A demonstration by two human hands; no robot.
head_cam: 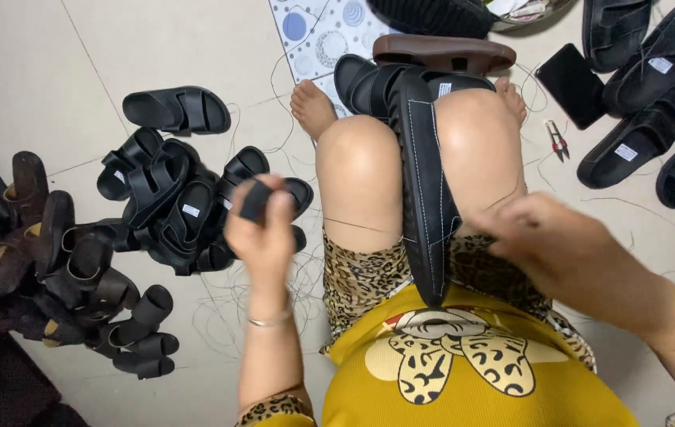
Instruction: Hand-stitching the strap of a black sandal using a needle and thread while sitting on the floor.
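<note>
Black sandals everywhere on the pale tiled floor point(155, 47): a heap of black strapped rubber sandals point(187, 198) at its left edge. Between the knees stands the black white-stitched sandal sole point(424, 198), stitching down one side, thread running off it. Left hand point(262, 229) pinches a small black piece point(256, 199); right hand point(547, 237) closes at the sole's edge, grip unclear.
</note>
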